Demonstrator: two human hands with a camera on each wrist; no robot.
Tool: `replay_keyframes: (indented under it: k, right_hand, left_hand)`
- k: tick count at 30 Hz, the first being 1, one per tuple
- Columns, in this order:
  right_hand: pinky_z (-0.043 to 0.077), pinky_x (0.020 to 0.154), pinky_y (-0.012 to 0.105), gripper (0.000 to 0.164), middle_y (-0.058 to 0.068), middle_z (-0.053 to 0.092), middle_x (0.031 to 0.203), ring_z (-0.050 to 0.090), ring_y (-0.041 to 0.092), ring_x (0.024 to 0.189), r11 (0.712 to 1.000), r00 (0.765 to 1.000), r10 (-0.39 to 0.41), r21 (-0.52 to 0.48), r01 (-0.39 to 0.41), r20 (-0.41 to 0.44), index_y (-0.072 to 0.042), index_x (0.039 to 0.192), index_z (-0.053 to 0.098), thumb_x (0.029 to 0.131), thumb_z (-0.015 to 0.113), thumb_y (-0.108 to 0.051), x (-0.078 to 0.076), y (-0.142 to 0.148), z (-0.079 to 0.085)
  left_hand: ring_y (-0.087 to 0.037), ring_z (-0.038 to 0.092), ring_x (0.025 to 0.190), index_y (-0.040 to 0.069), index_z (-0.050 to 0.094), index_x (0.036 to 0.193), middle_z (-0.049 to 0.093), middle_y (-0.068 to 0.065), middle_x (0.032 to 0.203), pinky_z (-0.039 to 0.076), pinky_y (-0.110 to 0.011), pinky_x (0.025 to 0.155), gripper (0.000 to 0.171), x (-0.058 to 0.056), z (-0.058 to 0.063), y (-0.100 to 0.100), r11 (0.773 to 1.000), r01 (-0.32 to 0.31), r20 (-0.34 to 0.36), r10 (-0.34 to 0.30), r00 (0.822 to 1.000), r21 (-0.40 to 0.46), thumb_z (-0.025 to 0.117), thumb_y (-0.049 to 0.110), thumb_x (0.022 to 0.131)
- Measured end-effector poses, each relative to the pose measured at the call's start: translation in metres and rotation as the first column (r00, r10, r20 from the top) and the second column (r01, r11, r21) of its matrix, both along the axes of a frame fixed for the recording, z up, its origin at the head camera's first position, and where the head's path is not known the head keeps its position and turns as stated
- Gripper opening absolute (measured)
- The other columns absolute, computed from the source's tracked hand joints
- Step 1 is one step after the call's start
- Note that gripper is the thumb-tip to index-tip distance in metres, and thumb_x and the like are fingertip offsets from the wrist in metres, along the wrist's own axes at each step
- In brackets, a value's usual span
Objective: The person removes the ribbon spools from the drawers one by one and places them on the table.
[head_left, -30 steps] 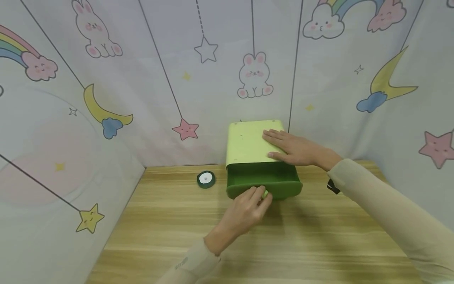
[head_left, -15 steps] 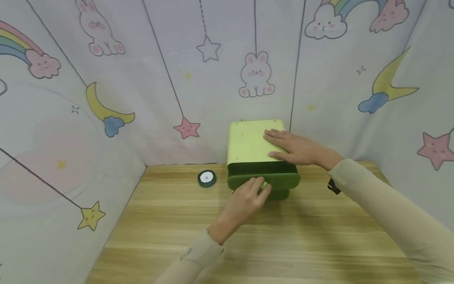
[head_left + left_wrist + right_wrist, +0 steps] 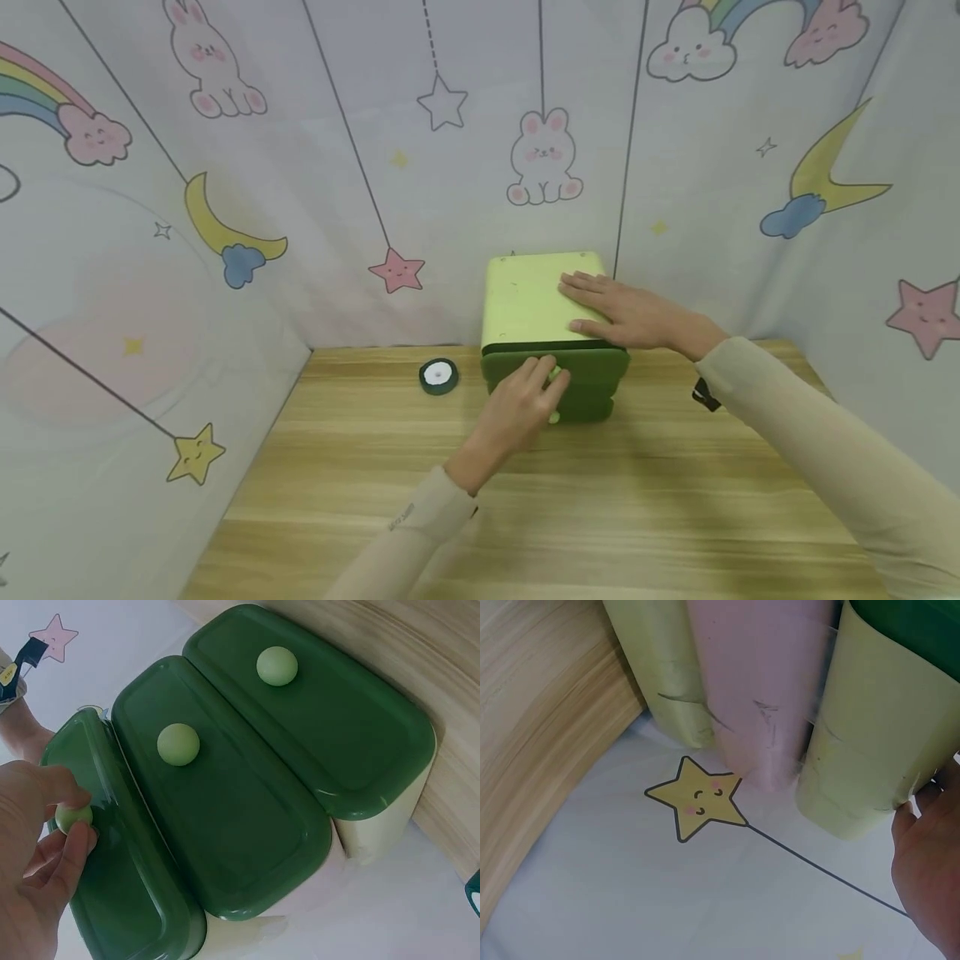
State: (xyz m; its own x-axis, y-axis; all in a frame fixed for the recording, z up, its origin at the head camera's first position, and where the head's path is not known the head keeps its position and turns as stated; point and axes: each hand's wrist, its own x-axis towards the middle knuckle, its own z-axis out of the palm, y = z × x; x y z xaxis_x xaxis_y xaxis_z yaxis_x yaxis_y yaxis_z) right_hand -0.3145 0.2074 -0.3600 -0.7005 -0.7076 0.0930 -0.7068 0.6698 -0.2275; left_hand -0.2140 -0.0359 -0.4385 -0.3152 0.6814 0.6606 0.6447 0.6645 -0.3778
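Note:
A small drawer cabinet (image 3: 525, 300) with a pale yellow-green top stands against the back wall. In the left wrist view it has three dark green fronts, each with a round light-green knob. Thumb and fingers of my left hand (image 3: 513, 408) pinch the knob (image 3: 73, 817) of the top drawer (image 3: 596, 367). That drawer sits slightly out, a narrow dark gap showing under the cabinet's top edge. My right hand (image 3: 626, 312) rests flat on the cabinet top, fingers extended. The middle drawer (image 3: 232, 817) and bottom drawer (image 3: 330, 727) are pushed in.
On the wooden table (image 3: 360, 483), left of the cabinet, lies a dark green ribbon roll (image 3: 438, 377) with a white centre. A small black object (image 3: 705, 394) shows beside the right sleeve. Printed cloth walls (image 3: 465, 192) surround the table at the back and sides.
My left hand has pushed the top drawer inward from well open to nearly flush, and the lower fronts have come into view. The right hand has stayed on the cabinet top.

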Motion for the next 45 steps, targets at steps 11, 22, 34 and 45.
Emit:
replay_keyframes:
  k: [11, 22, 34, 45]
  right_hand:
    - [0.018, 0.134, 0.056, 0.074, 0.004, 0.016, 0.178, 0.014, 0.03, 0.166, 1.0, 1.0, -0.006, -0.02, 0.006, 0.013, -0.018, 0.168, 0.023, 0.108, 0.047, -0.055, -0.001, 0.0, 0.0]
    - [0.023, 0.132, 0.057, 0.075, 0.006, 0.021, 0.176, 0.018, 0.031, 0.165, 0.999, 1.0, -0.002, -0.041, 0.003, 0.03, -0.014, 0.166, 0.029, 0.107, 0.051, -0.053, 0.001, 0.002, 0.009]
    - [0.023, 0.131, 0.058, 0.075, 0.005, 0.019, 0.177, 0.017, 0.032, 0.165, 0.999, 0.999, -0.014, -0.032, 0.015, 0.04, -0.015, 0.167, 0.027, 0.107, 0.05, -0.055, 0.001, 0.002, 0.006]
    - [0.022, 0.132, 0.057, 0.075, 0.005, 0.019, 0.177, 0.018, 0.032, 0.165, 0.999, 1.0, -0.007, -0.039, 0.008, 0.02, -0.015, 0.167, 0.028, 0.107, 0.05, -0.054, 0.0, 0.001, 0.003]
  left_hand:
    - [-0.016, 0.062, 0.085, 0.007, 0.077, 0.111, 0.068, -0.009, 0.109, 0.057, -0.017, 0.07, 0.02, -0.008, 0.001, 0.0, 1.0, -0.019, 0.015, 0.019, 1.0, 0.0, 0.08, 0.007, 0.091]
    - [-0.017, 0.063, 0.085, 0.005, 0.075, 0.111, 0.068, -0.01, 0.108, 0.058, -0.018, 0.072, 0.021, -0.015, 0.004, 0.002, 1.0, -0.008, 0.011, 0.008, 1.0, -0.003, 0.075, -0.002, 0.091]
    - [-0.017, 0.066, 0.088, 0.006, 0.076, 0.113, 0.067, -0.01, 0.11, 0.058, -0.016, 0.074, 0.021, -0.018, 0.003, 0.003, 0.999, -0.029, 0.014, 0.029, 0.999, -0.023, 0.075, 0.0, 0.093]
    - [-0.016, 0.065, 0.086, 0.005, 0.074, 0.114, 0.068, -0.011, 0.11, 0.058, -0.017, 0.074, 0.021, -0.018, 0.002, 0.001, 1.0, -0.011, 0.033, 0.011, 0.999, 0.002, 0.073, -0.002, 0.093]
